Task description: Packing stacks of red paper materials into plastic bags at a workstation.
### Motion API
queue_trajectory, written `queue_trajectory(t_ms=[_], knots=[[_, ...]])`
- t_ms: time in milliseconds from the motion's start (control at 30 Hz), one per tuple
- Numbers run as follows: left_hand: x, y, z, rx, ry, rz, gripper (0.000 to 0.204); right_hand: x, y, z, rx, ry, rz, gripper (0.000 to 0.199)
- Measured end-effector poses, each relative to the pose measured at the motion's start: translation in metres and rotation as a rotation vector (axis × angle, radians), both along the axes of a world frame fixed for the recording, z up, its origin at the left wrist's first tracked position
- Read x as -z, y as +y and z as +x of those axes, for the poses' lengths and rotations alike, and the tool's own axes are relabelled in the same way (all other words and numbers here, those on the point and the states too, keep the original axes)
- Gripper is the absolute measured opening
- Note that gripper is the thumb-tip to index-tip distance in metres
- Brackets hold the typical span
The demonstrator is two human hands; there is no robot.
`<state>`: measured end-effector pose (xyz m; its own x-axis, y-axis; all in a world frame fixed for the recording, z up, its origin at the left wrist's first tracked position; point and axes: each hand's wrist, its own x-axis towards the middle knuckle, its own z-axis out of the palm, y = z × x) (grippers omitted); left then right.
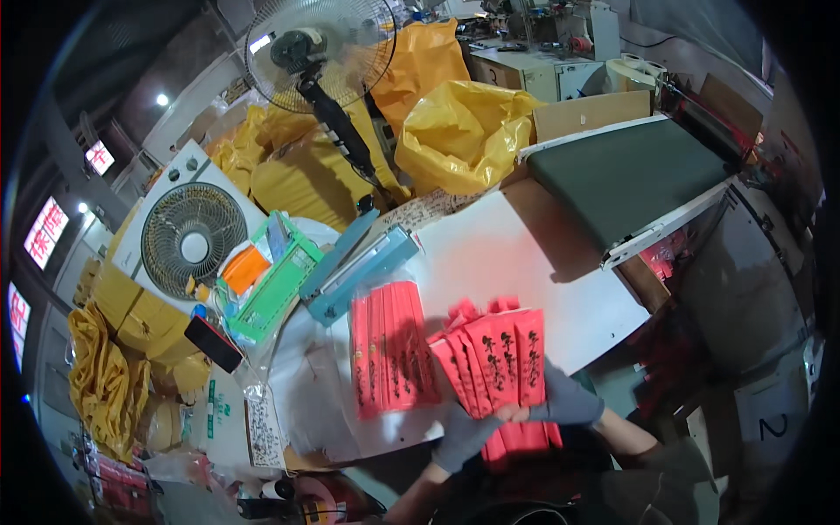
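Grey-gloved hands (466, 436) gripping red packets (499, 354), right hand (567, 401) partly hidden behind, lower parts overlapped

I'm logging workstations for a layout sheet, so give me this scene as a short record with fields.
Left: grey-gloved left hand, gripping the lower part of a fanned bundle of slim red packets
Right: grey-gloved right hand, holding the same bundle from its right side
Surface: white tabletop
Beside the bundle: flat row of red packets, apparently in clear plastic
Beyond that row: long blue metal device, exact kind unclear
Container: green rectangular plastic basket
Fans: white square box fan; black pedestal fan
Background: open yellow plastic sack
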<state>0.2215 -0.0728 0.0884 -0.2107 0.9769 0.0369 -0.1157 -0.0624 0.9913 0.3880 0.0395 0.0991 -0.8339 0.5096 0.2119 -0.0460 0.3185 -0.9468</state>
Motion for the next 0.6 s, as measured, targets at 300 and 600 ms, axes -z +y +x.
queue_trajectory(t_ms=[300, 600], knots=[[-0.059, 0.047, -0.046, 0.162, 0.437, 0.324, 0.085, -0.052, 0.049, -0.046, -0.017, 0.250, 0.018, 0.137], [-0.074, 0.012, -0.020, -0.117, 0.166, 0.291, 0.091, -0.064, -0.014, -0.046, 0.165, 0.413, -0.130, 0.080]])
